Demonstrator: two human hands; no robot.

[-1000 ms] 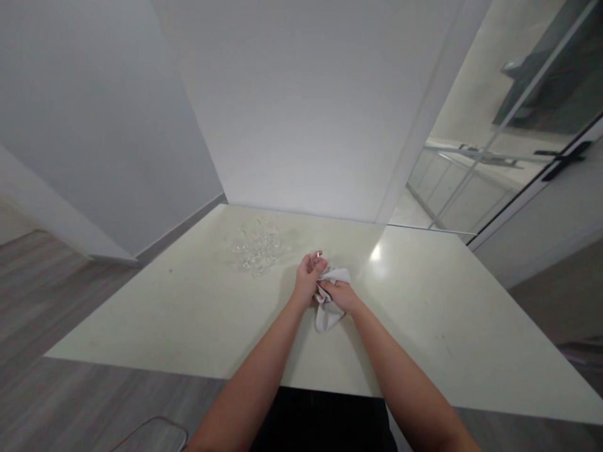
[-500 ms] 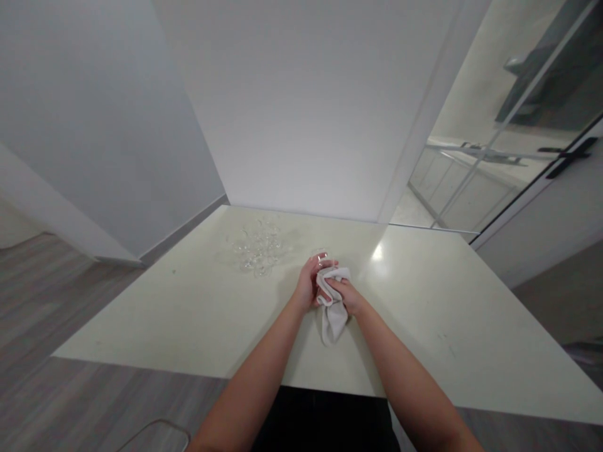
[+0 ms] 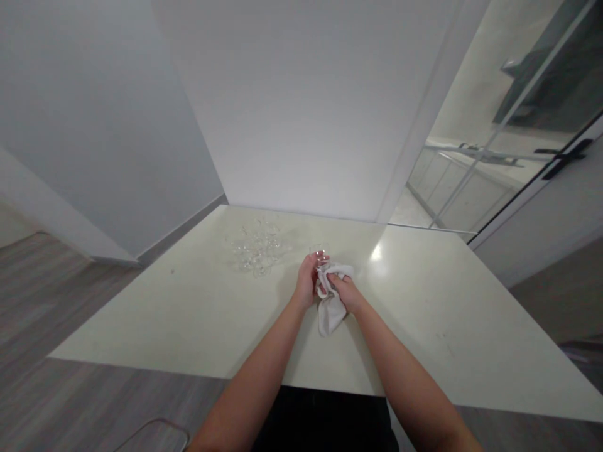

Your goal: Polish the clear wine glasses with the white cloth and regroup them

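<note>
Clear glass (image 3: 321, 256) and white cloth (image 3: 332, 314) held together at the middle of the surface (image 3: 188, 326)

Your left hand (image 3: 306, 280) is curled around the clear glass, with its far end showing beyond your fingers. Your right hand (image 3: 346, 292) has the white cloth pinched between thumb and fingers, bunched against the near part of the glass. The two hands are close together, neither of them spread. The loose end of the cloth hangs toward you, below your right hand. You cannot tell from this view whether any of the cloth is tucked inside the glass, nor whether the glass touches the surface.

To the left of your hands and farther back, a cluster of clear glassware (image 3: 257, 251) sits on the surface, well apart from the glass you hold; the pieces overlap too much to count. Behind the surface rises a white panel (image 3: 301, 113). At your far right is a door with a black handle (image 3: 565, 157). Wood-patterned floor (image 3: 47, 301) shows at your left.
</note>
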